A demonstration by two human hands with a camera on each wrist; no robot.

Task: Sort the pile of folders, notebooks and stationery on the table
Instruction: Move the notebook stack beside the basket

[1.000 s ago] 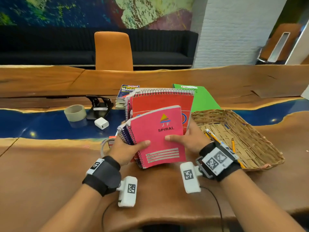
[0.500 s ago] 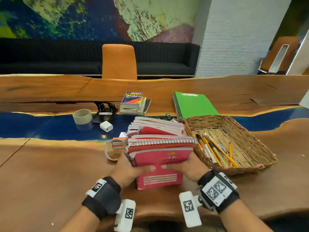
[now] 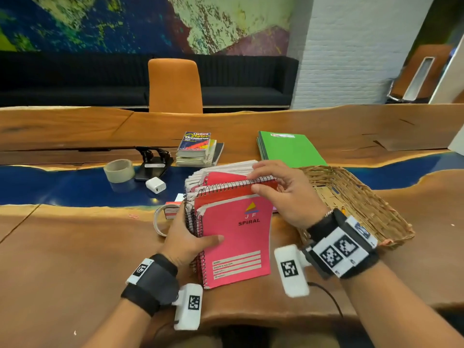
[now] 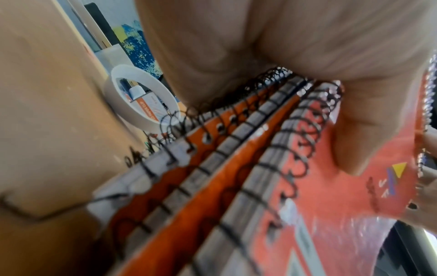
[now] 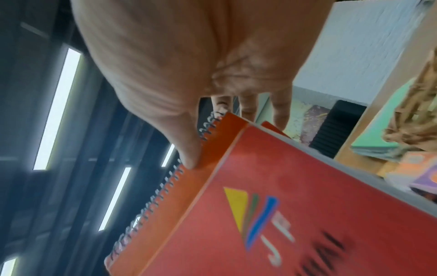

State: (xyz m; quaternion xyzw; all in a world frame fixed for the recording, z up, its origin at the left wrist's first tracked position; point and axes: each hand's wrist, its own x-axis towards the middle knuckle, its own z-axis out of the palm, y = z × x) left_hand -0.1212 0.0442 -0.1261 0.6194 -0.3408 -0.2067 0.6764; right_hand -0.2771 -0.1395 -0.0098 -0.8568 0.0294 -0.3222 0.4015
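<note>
A stack of spiral notebooks point(image 3: 226, 197) stands tilted on the wooden table point(image 3: 75, 247), with a pink "JF Spiral" notebook point(image 3: 238, 244) in front. My left hand point(image 3: 190, 237) grips the stack at its spiral side, thumb on the pink cover. My right hand point(image 3: 276, 187) pinches the top edge of the red notebook point(image 3: 226, 194) behind it, thumb in front and fingers over the back. The left wrist view shows the black coils and red covers point(image 4: 236, 186) under my left hand point(image 4: 260, 56). In the right wrist view the thumb of my right hand point(image 5: 189, 74) presses the red cover point(image 5: 208, 149).
A wicker basket point(image 3: 364, 204) with pencils sits right of the stack. Green folders point(image 3: 291, 149) and a pile of books point(image 3: 195, 149) lie behind. A tape roll point(image 3: 119, 170), hole punch point(image 3: 153, 159) and white charger point(image 3: 155, 185) are at the left, a white ring point(image 3: 157, 222) beside my left hand.
The stack went from upright to nearly flat on the table, and now tilts up again. My right hand has moved from the pink notebook's right edge to the top of the stack.
</note>
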